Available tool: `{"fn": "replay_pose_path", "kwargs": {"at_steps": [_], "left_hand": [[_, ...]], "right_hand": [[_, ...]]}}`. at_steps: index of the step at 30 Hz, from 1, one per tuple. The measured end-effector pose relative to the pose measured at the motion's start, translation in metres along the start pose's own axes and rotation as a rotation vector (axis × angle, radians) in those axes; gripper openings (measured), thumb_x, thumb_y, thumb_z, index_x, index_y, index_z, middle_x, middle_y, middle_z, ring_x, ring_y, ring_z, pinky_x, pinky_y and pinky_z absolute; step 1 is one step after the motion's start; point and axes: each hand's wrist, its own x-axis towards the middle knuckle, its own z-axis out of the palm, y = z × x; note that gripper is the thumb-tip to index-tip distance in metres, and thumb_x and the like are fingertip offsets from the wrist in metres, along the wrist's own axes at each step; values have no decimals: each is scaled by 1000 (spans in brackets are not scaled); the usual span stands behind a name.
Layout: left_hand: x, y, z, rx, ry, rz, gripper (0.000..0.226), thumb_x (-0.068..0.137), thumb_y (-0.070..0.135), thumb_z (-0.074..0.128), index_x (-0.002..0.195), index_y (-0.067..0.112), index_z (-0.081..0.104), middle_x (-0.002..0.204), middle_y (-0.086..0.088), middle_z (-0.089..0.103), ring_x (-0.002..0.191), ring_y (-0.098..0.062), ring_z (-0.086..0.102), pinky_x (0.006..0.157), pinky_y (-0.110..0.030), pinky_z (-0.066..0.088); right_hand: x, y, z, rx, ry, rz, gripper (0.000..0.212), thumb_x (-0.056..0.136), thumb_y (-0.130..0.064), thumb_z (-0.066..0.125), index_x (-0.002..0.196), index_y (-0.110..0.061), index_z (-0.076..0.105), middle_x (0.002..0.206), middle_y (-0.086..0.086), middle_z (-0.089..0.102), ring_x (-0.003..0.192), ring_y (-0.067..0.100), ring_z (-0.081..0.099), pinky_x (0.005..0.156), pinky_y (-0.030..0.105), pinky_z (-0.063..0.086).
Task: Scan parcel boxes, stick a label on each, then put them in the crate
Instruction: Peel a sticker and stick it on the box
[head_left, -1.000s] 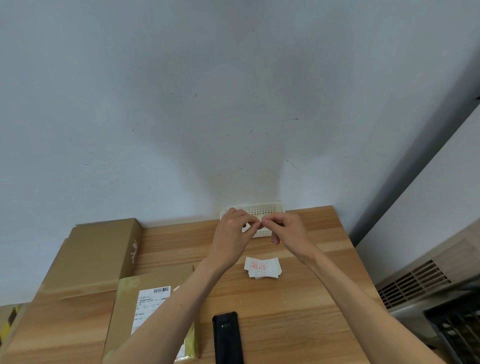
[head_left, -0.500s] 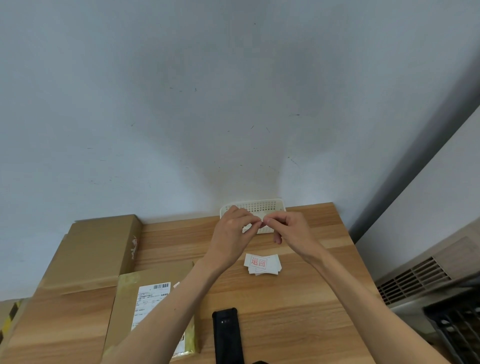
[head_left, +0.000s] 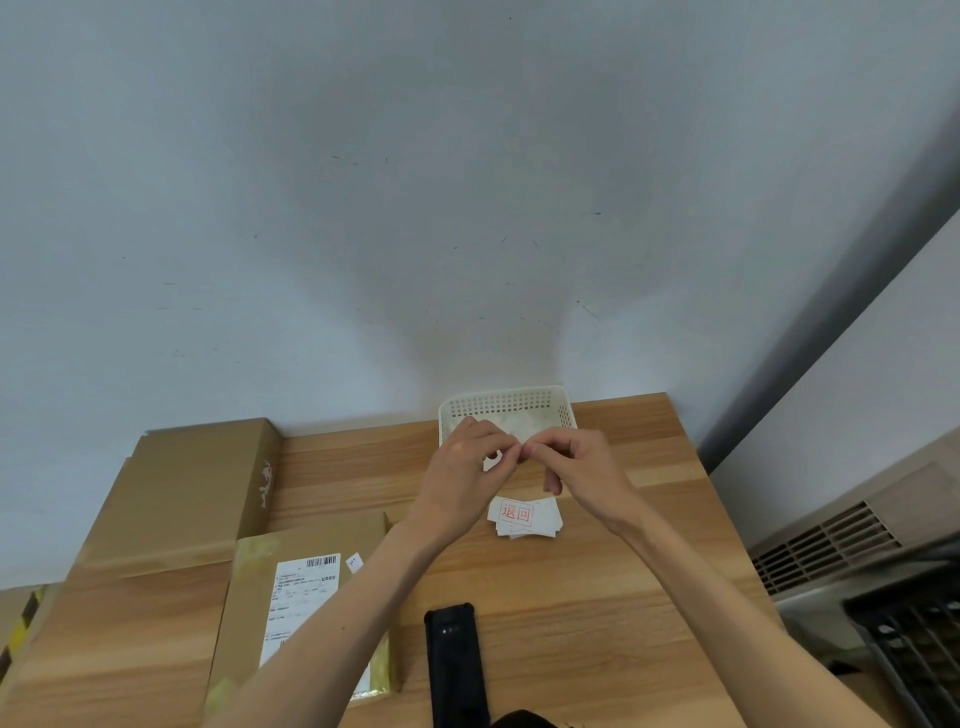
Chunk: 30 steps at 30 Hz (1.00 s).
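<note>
Left hand (head_left: 467, 470) and right hand (head_left: 576, 467), fingertips together above label stack (head_left: 524, 517)

Single head view, facing forward and down over table (head_left: 597, 597), mostly wall (head_left: 415, 208); hands near.

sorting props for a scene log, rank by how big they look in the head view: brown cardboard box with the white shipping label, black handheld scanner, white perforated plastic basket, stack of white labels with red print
1. Brown cardboard box with the white shipping label, partly covered by the left arm.
2. Black handheld scanner and white perforated plastic basket: similar; the scanner is nearer, hands hide part of the basket.
3. Stack of white labels with red print.
</note>
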Motion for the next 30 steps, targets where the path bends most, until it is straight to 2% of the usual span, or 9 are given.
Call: {"fn": "replay_pose_path", "kwargs": {"at_steps": [4, 9, 14, 17, 20, 23, 25, 27, 30], "left_hand": [[-2, 0, -2, -29, -10, -29, 14, 95, 26, 67, 92, 20, 79, 88, 13, 67, 90, -10, 53, 75, -15, 39], [-3, 0, -1, -37, -5, -13, 19, 94, 27, 64, 88, 18, 79, 86, 12, 67, 88, -11, 53, 74, -17, 39], [-4, 2, 1, 3, 43, 60, 25, 95, 32, 60, 89, 17, 79, 86, 10, 67, 86, -12, 54, 74, -20, 41], [-3, 2, 1, -17, 55, 66, 24, 95, 32, 61, 91, 17, 79, 87, 8, 68, 87, -13, 56, 75, -25, 43], [-4, 4, 0, -62, 63, 35, 21, 94, 31, 63, 92, 19, 80, 87, 11, 68, 88, -12, 56, 74, -21, 42], [-5, 5, -1, -79, 64, 16, 15, 93, 29, 67, 91, 21, 80, 86, 14, 68, 89, -12, 56, 73, -15, 40], [-5, 6, -2, -119, 56, -35, 10, 93, 26, 70, 91, 22, 80, 87, 16, 68, 89, -11, 56, 73, -12, 39], [-5, 8, -4, -177, 34, -157, 9, 94, 29, 70, 95, 25, 78, 93, 16, 67, 90, -7, 58, 73, -10, 39], [-7, 6, -3, -317, -21, -416, 25, 98, 40, 62, 118, 27, 70, 112, 14, 66, 96, -1, 59, 76, -11, 43]], "right_hand": [[-2, 3, 0, -6, -6, 21, 15, 97, -16, 66, 89, -13, 79, 74, 9, 72, 54, 19, 52, 63, 33, 50], [-2, 3, 1, 6, -1, 31, 16, 97, -18, 66, 89, -14, 79, 87, 23, 72, 55, 22, 54, 65, 39, 51], [-5, -5, 1, 36, 28, 51, 16, 97, -14, 65, 89, -8, 78, 83, 6, 76, 54, 21, 52, 65, 40, 51], [-5, -9, 0, 19, 28, 54, 17, 97, -10, 64, 89, -3, 77, 67, -7, 71, 54, 19, 52, 67, 42, 52], [-7, -13, -1, 23, 13, 51, 16, 98, -7, 62, 91, -1, 76, 61, -11, 67, 53, 17, 51, 66, 40, 52], [-10, -16, -3, 33, 7, 45, 16, 97, -5, 62, 91, 1, 75, 59, -11, 65, 52, 16, 51, 63, 31, 52], [-11, -17, -5, 43, 4, 35, 15, 97, -4, 62, 91, 1, 75, 58, -7, 64, 52, 17, 50, 62, 27, 52], [-12, -18, -7, 64, -10, 24, 14, 97, -2, 62, 92, 3, 73, 58, -5, 64, 52, 21, 50, 64, 31, 54], [-14, -19, -11, 68, -29, 24, 12, 96, 1, 61, 91, 6, 71, 63, -5, 67, 54, 26, 49, 66, 37, 55]]}}
